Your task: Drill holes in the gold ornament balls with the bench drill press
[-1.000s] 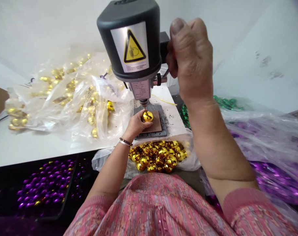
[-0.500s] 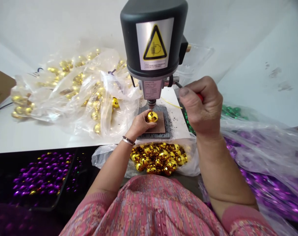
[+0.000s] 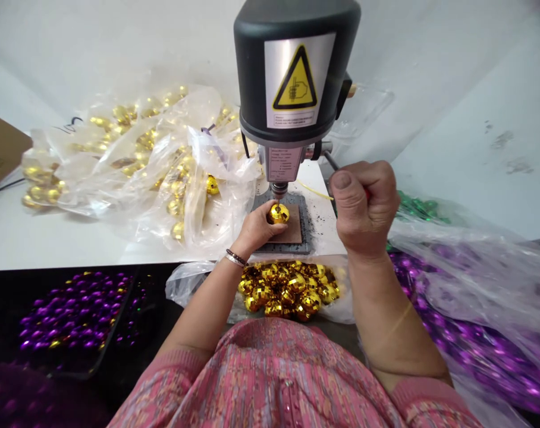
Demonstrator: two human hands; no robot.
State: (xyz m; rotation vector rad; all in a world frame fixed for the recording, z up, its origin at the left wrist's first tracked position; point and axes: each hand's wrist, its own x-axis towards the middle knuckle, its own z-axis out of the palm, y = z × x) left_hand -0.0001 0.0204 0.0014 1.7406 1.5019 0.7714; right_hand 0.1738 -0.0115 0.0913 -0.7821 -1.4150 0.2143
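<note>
Under the drill press, my left hand grips a shiny gold faceted ball with thumb and fingers on its left side. The ball rests on a brown board lying on the grey machine base. The drill chuck is right above, its thin bit meeting the top of the ball. My right hand is closed around the drill press lever to the right of the machine; a bit of its red grip shows between the fingers.
An open plastic bag of gold balls lies in front of me. Clear bags of gold balls fill the table's left. Purple balls sit in a dark tray lower left. Bagged purple and green balls lie at right.
My right hand has come down with the lever. My left hand still holds the ball under the bit. The whole view has shifted slightly.
</note>
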